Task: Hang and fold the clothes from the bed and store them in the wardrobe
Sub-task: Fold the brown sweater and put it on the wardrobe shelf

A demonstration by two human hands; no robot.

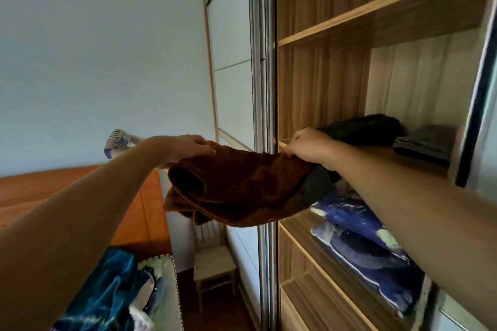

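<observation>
Stowing step: left hand and right hand both pinch folded brown garment at shelf front edge. Next, probably: push in beside dark pile, release.

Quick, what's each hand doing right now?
Left hand: holds one end of the brown garment.
Right hand: pinches its other end.

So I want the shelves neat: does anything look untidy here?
The brown garment, in the left hand and right hand, sags bunched, not folded flat. On the shelf, a black garment lies heaped beside a neat grey stack.
</observation>
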